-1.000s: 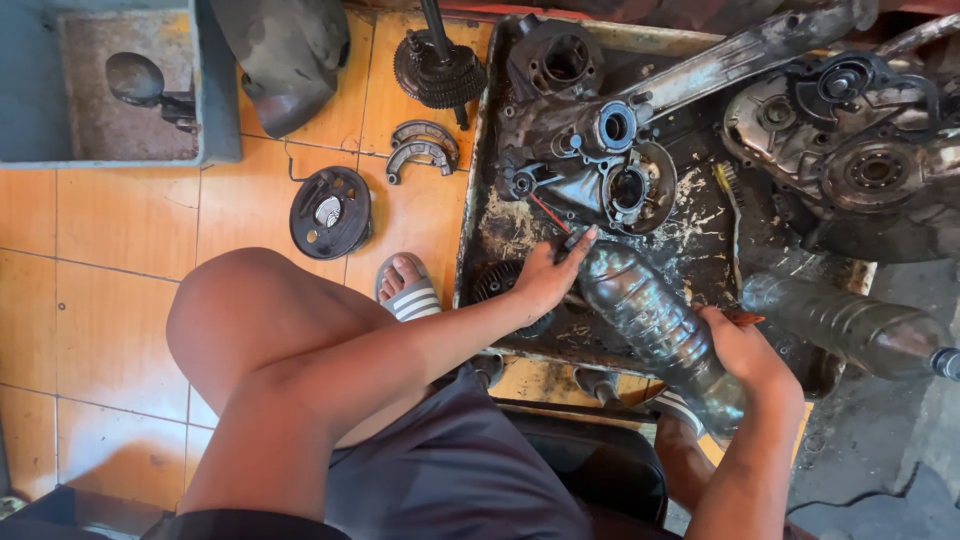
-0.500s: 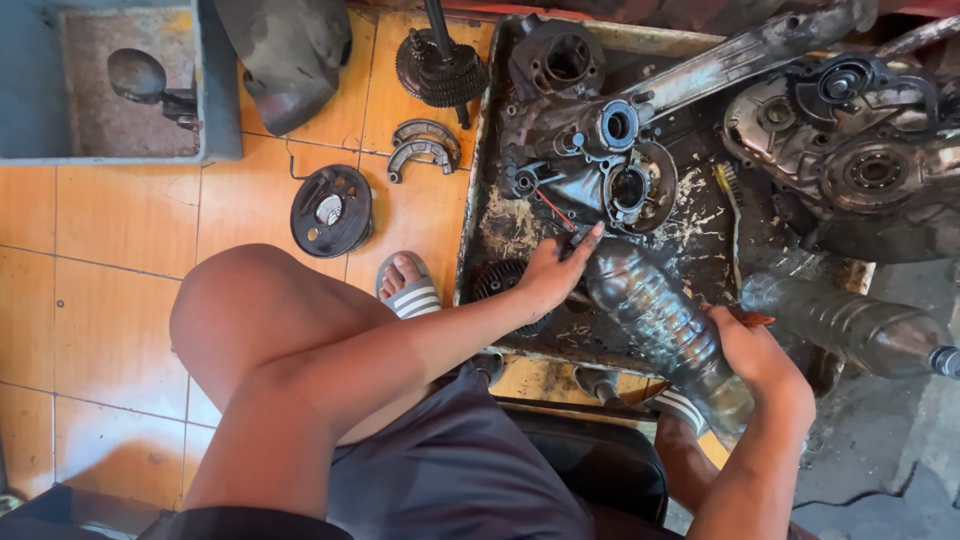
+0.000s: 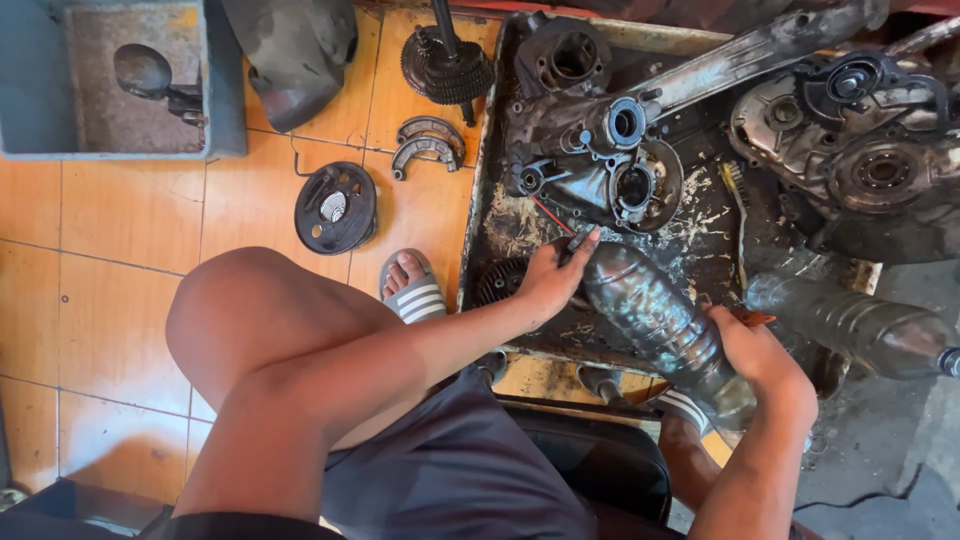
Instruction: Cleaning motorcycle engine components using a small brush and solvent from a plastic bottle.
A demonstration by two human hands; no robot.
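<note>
The right hand [image 3: 765,355] is gripping the lower body of a plastic bottle [image 3: 660,320], fingers wrapped around it, while the left hand [image 3: 548,278] is steadying the neck end, fingertips pinching near the cap. The bottle is lying tilted over the greasy metal tray [image 3: 480,240], just below the engine casing [image 3: 600,150]. It is looking thin-walled and soft, likely to dent under squeezing, and slippery from oil film; the ribbed middle is probably offering the surest hold. It is clear plastic, smeared dark, seemingly holding liquid, so moderately heavy.
</note>
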